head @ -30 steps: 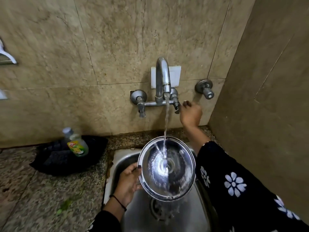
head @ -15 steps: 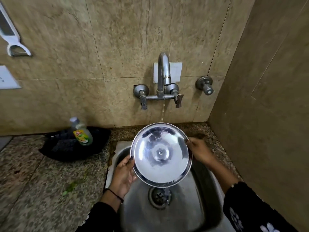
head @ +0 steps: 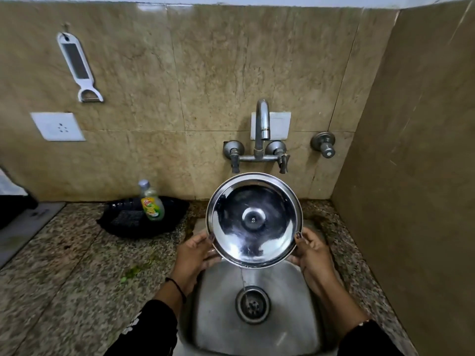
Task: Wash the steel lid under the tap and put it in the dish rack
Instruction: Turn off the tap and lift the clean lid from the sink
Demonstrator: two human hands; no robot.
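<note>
The round steel lid [head: 254, 219] is held tilted upright above the steel sink [head: 282, 317], its shiny inner face toward me. My left hand [head: 196, 253] grips its lower left rim and my right hand [head: 312, 253] grips its lower right rim. A thin trickle of water falls from the lid's bottom edge toward the drain [head: 252, 304]. The tap [head: 262, 124] on the wall behind the lid shows no running water. No dish rack is in view.
A dish soap bottle [head: 151, 201] stands in a black tray [head: 128, 224] on the granite counter [head: 77, 278] left of the sink. A white peeler [head: 78, 65] and a socket [head: 57, 126] hang on the wall. A tiled side wall [head: 424, 176] closes the right.
The water stream has stopped. My right hand left the tap handle and took hold of the lid's right rim. The lid has been lifted and tilted more upright.
</note>
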